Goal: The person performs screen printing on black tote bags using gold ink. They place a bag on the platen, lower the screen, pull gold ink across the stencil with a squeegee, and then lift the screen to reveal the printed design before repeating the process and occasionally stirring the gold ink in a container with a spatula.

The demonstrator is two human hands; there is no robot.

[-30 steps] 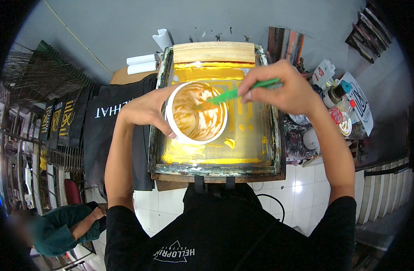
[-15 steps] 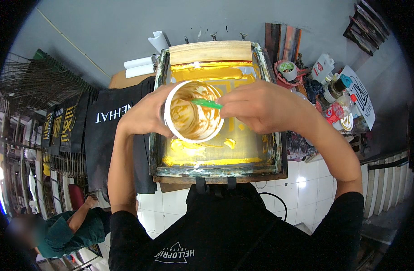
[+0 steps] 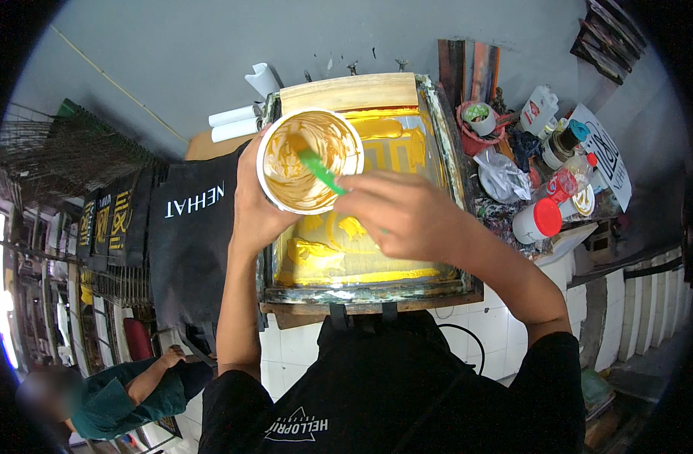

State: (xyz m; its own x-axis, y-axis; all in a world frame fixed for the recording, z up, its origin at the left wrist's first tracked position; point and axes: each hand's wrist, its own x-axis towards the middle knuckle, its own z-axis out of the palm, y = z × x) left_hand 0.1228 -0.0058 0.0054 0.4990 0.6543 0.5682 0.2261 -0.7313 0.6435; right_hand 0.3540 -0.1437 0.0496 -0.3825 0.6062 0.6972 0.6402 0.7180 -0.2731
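My left hand (image 3: 254, 198) grips a white plastic tub (image 3: 348, 136) from its left side, its mouth tipped toward me. Streaks of yellow-brown ink coat the inside. My right hand (image 3: 398, 212) is closed on a green spatula (image 3: 318, 168), whose ink-covered end reaches into the tub. Beneath both hands lies a screen-printing frame (image 3: 456, 178) with yellow ink smeared on its mesh. Ink blobs (image 3: 315, 250) sit on the near part, left of centre. A wooden-handled squeegee (image 3: 350, 92) rests across the far end.
Black printed fabric (image 3: 191, 250) hangs at the left, beside wire racks (image 3: 78, 136). At the right stand a red-lidded jar (image 3: 536, 221), a plastic bottle (image 3: 573, 181) and a pink basket (image 3: 479, 132). White paper rolls (image 3: 235, 122) lie far left. Another person (image 3: 127, 393) is at lower left.
The tub has shifted left and slightly away from me with my left hand. My right hand has moved left and a little nearer me, and the spatula now slants up into the tub.
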